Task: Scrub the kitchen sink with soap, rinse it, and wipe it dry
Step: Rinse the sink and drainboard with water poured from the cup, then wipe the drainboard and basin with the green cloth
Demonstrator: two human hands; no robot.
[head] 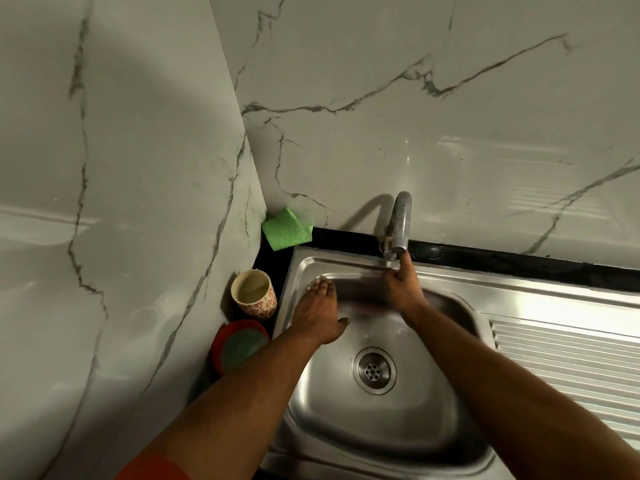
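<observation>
The right hand (403,285) reaches to the base of the tap (398,223) at the back rim of the sink (346,427), its fingers (405,263) closing on the tap's lower end, probably to work the water; no stream is visible. The left hand (320,313) lies flat inside the basin on the back-left wall, fingers extended and empty, apparently to rub the steel. The green cloth (285,230) stays dry on the worktop (519,259) corner, near for wiping.
</observation>
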